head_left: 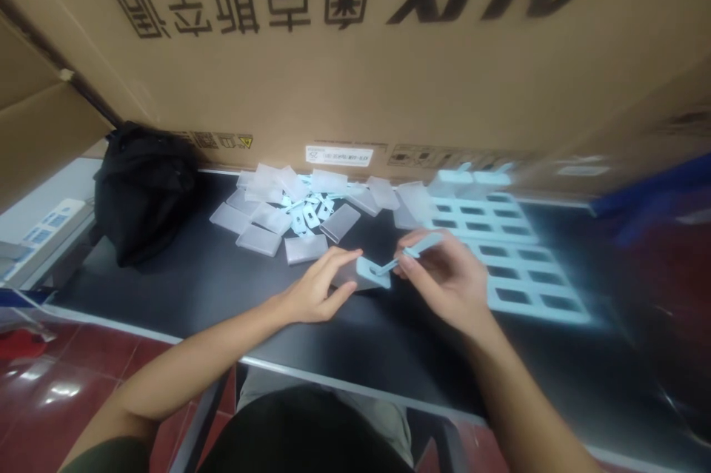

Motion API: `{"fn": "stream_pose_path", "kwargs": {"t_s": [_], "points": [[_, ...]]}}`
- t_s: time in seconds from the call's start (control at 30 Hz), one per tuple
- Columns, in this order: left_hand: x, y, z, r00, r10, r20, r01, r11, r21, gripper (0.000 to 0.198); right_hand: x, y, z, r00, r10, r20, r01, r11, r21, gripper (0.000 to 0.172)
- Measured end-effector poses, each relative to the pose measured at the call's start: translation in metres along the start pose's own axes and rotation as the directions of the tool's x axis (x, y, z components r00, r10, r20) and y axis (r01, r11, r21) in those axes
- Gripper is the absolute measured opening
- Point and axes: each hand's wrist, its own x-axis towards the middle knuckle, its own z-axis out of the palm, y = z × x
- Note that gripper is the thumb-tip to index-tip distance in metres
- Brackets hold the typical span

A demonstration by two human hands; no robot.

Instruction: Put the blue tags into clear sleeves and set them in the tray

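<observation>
My left hand (318,288) grips a translucent case (347,277) between thumb and fingers, low over the black table. A light-blue cap (372,272) with a slot sits at the case's right end. Between the thumb and fingers of my right hand (444,277) is a light-blue strap piece (423,244), whose thin end reaches the cap's slot. Beyond my hands lie several translucent cases (258,239) around a heap of small light-blue parts (309,215). On the right stands a light-blue rack (533,266) with rectangular openings; two capped cases (454,183) stand at its far end.
A large cardboard box (355,81) with printed characters rises behind the black table (222,310). At the left are a black bag (143,192) and a white box with blue print (47,236). Something blue (655,195), blurred, is at the right edge.
</observation>
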Motion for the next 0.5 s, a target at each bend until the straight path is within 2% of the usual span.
{"fn": "stream_pose_path", "kwargs": {"t_s": [0.1, 0.27, 0.33, 0.4, 0.5], "points": [[-0.0016, -0.0013, 0.0003, 1.0, -0.008, -0.013, 0.008, 1.0, -0.006, 0.056, -0.0027, -0.0017, 0.0035, 0.999, -0.032, 0.034, 0.032, 0.999, 0.001, 0.018], [-0.0033, -0.0022, 0.0013, 1.0, -0.017, -0.025, 0.017, 1.0, -0.008, 0.056, -0.0003, 0.0008, 0.0027, 0.998, -0.068, 0.012, 0.069, 0.995, -0.067, 0.016], [-0.0033, -0.002, 0.0018, 0.999, -0.003, -0.041, 0.003, 1.0, -0.009, 0.056, 0.0016, 0.0001, 0.0018, 0.991, -0.092, 0.102, 0.103, 0.989, -0.109, 0.014], [-0.0033, -0.0022, 0.0023, 0.998, 0.008, -0.057, -0.009, 1.0, -0.011, 0.057, 0.0036, -0.0018, 0.0014, 0.963, -0.138, 0.232, 0.172, 0.976, -0.135, 0.014], [-0.0036, -0.0031, 0.0033, 0.997, 0.014, -0.073, -0.015, 1.0, -0.02, 0.057, 0.0055, -0.0054, 0.0012, 0.92, -0.165, 0.355, 0.235, 0.958, -0.165, 0.027]]}}
